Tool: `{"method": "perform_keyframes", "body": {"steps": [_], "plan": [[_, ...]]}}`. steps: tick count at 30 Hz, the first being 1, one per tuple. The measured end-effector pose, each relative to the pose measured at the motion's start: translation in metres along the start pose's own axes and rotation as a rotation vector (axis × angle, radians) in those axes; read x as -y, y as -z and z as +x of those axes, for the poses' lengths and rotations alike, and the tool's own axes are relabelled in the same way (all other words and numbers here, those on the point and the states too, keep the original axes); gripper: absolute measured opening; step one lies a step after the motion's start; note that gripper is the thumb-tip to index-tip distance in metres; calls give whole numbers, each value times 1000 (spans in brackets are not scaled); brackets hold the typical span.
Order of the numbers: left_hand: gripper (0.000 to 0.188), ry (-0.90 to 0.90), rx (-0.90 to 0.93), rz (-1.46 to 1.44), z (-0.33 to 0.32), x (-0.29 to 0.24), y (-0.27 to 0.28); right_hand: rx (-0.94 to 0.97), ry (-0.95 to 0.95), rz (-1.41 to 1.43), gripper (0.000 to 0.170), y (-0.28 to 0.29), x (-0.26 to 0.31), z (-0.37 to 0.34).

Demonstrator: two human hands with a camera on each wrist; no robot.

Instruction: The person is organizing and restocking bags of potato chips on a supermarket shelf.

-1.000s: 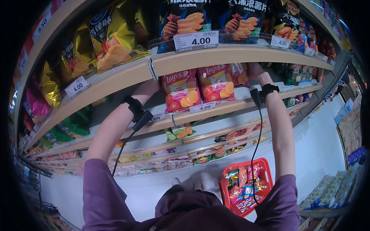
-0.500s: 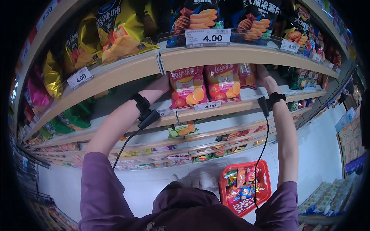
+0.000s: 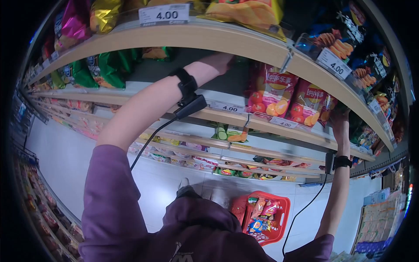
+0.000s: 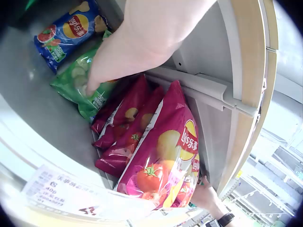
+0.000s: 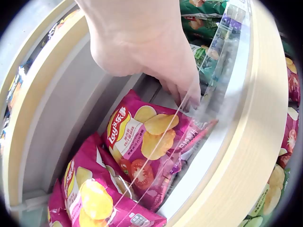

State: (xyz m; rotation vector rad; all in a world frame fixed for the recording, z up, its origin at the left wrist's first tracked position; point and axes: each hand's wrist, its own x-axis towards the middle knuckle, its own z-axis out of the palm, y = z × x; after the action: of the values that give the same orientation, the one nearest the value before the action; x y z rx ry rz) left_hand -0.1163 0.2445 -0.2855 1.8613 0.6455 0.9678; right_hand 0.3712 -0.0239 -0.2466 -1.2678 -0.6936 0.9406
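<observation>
My left hand (image 3: 220, 63) reaches deep under the upper shelf board, left of the pink Lay's chip bags (image 3: 273, 89). In the left wrist view, a straight finger of this left hand (image 4: 128, 54) lies at a green chip bag (image 4: 71, 90) with cucumber on it; the other fingers are hidden. A blue Lay's bag (image 4: 71, 30) lies beyond it. My right hand (image 3: 340, 122) is at the right end of the pink row. In the right wrist view, that hand's fingers (image 5: 182, 97) hang loosely behind a clear shelf guard, just past a pink tomato chip bag (image 5: 147, 137).
The upper shelf board (image 3: 227, 37) overhangs both hands. Price tags (image 3: 229, 108) line the lower shelf edge. On the floor stands a red basket (image 3: 283, 218) with several snack bags. Green bags (image 3: 107, 70) stand farther left on the same shelf.
The head view has swung left. My left hand has gone from beside the pink bags farther left and deeper into the shelf. The right hand stays near the row's right end.
</observation>
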Motion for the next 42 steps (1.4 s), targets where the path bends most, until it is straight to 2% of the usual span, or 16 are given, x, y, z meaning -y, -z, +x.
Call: {"method": "perform_keyframes", "body": {"steps": [4,9,13,19,25,27,28,30,31,33,35,36,38,39,40,42], "plan": [[35,304,-83,-427,1,-47,-57,6,-57,-2,90,7,-7,12],[35,395,-129,-618,-1,-76,-95,-20,14,-122,85,11,-11,19],[35,425,-145,-671,-1,-88,-108,-92,13,-106,88,-6,-8,8],[36,476,-164,-741,-6,-101,-115,-43,61,-228,85,-11,-21,28],[37,560,-186,-798,-20,-116,-118,-99,80,-96,78,-60,-9,-6],[38,586,-193,-804,-24,-121,-119,15,73,-59,83,-62,-13,1],[38,598,-191,-801,-26,-124,-120,-41,-6,-111,86,-60,-13,1],[39,603,-172,-771,-25,-124,-122,5,26,-214,89,-61,-15,1],[51,589,-138,-733,-25,-120,-122,25,41,-265,91,-60,-16,1],[75,560,-75,-661,-25,-118,-122,-5,104,-280,93,-63,-14,-8],[63,588,-180,-697,-28,-119,-121,-59,150,-326,92,-66,-9,-15],[57,592,-240,-720,-31,-120,-119,-449,135,-371,66,-82,4,-31],[54,646,-292,-685,-33,-115,-111,-536,574,-549,53,-98,3,-63],[55,644,-314,-617,-44,-128,-111,-567,774,-442,49,-101,-2,-70],[54,636,-325,-589,-41,-121,-111,-404,675,-370,47,-103,-7,-79],[51,606,-316,-609,-42,-114,-113,-228,730,-452,46,-122,-25,-92]]}}
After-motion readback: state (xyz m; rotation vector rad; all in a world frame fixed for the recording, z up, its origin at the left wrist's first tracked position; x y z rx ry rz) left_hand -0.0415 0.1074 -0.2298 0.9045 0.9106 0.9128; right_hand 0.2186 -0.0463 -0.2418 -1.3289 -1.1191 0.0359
